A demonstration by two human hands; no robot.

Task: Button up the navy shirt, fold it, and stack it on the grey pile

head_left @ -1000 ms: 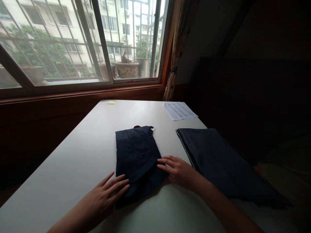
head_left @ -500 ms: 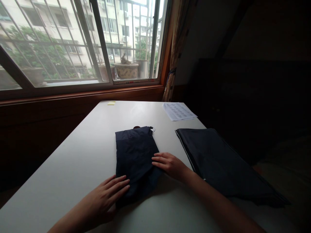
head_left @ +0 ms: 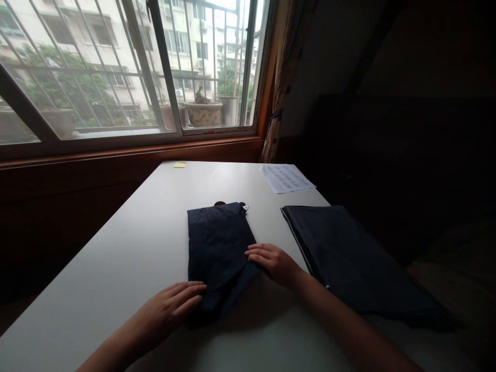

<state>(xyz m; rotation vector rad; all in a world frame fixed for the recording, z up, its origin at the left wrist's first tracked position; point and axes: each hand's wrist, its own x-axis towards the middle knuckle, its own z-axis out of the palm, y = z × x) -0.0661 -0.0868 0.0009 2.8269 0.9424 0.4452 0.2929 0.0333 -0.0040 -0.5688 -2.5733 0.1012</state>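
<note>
A folded dark navy garment (head_left: 217, 248) lies lengthwise in the middle of the white table (head_left: 127, 248). My left hand (head_left: 170, 310) rests flat beside its near left corner, fingers together and touching the cloth's edge. My right hand (head_left: 271, 261) lies on the garment's right edge, fingers bent and pressing the fabric inward; whether it pinches the cloth is unclear. A small metal ring and a dark round bit peek out at the garment's far end (head_left: 243, 206).
A larger folded dark cloth (head_left: 349, 253) lies at the table's right side. A printed paper sheet (head_left: 287, 178) sits at the far right corner, a yellow sticky note (head_left: 179, 165) at the far edge. A barred window (head_left: 127, 67) and a curtain (head_left: 284, 77) stand behind.
My right hand slid left and away from me along the garment's right edge, pushing the lower right part inward so it looks narrower. My left hand drew slightly nearer to me.
</note>
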